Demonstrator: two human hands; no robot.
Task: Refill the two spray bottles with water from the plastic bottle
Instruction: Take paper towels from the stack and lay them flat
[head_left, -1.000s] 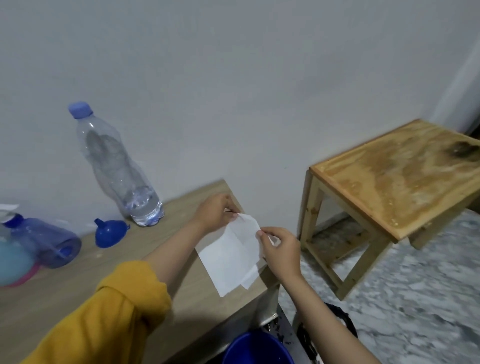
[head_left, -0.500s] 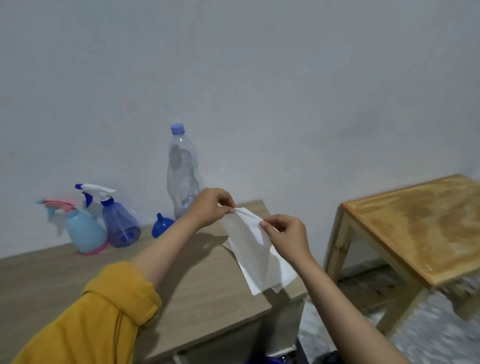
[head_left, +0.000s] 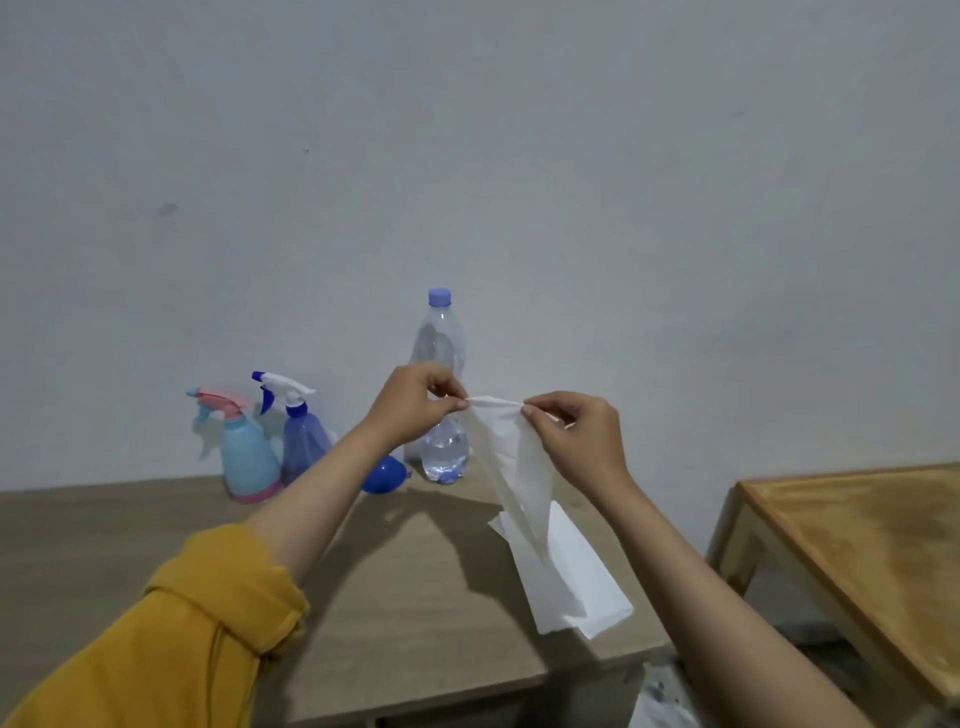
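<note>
Both hands are up over the bench, each pinching the top edge of a white tissue: left hand with thumb and fingertips clamped on one end, right hand clamped on the other. The tissue hangs down limp, its lower end over the bench's right edge.

The plastic bottle stands capped and upright at the back edge against the wall (just a bit of water at the bottom), and the left hand covers part of it. Left of it along the back edge: a blue funnel, mostly hidden behind the left forearm, then the purple spray bottle touching the light blue spray bottle, both with trigger heads on.

Bench is pale wood-look laminate, wall plain grey-white. A bare wooden table sits off to the right, apart from the bench. Yellow sleeve pushed up on the left arm.
</note>
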